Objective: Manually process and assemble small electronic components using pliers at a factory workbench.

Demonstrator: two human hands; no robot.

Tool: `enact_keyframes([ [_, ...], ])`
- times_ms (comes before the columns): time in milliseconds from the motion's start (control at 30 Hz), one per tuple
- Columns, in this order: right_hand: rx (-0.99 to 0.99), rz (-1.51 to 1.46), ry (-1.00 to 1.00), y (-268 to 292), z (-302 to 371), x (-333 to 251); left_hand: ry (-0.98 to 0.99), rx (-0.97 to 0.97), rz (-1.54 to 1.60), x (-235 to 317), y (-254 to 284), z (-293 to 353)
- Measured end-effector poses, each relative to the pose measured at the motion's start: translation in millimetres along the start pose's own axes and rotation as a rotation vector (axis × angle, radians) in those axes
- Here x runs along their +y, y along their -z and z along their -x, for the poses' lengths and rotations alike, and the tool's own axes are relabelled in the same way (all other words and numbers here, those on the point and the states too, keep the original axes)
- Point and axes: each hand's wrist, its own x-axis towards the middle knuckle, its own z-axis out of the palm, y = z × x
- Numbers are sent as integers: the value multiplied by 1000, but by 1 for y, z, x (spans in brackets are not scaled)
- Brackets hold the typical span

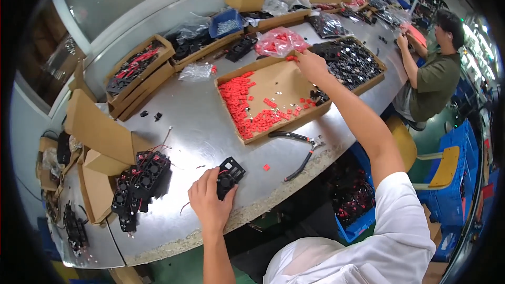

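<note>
My left hand [211, 200] grips a small black fan housing [227, 180] on the metal table, thumb on one side and fingers on the other. A thin red wire trails out beside that hand. My right hand [313, 67] reaches over the far side of a shallow cardboard tray [286, 84], its fingers pinched at a small red plastic piece [291, 58]. Many more red pieces [238, 100] lie along the tray's left and near sides. A pair of pliers [310, 150] with black and orange handles rests near the table edge, beside a loose red piece [266, 167].
Joined black fan units [139, 184] lie at the left by an open cardboard box [97, 126]. Black parts fill the tray's right neighbour [352, 63]. Bags, including a pink one [280, 41], and a blue bin [226, 23] line the back. A co-worker [439, 63] sits at right.
</note>
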Motion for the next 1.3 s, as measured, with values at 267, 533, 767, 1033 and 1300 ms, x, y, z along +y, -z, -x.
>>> enact_keyframes([
  [267,-5,56,43,-15,-18,-7,2,18,-7,1,1,-2],
  [533,19,-3,166,-24,-35,-9,-2,34,-11,1,0,-4],
  [767,59,54,247,-25,-31,-10,-5,38,-6,-4,-1,1],
  [1033,167,-554,122,43,37,-56,-19,26,2,-2,0,-2],
  [1300,-127,-1730,246,127,238,-172,448,-92,952,23,51,3],
])
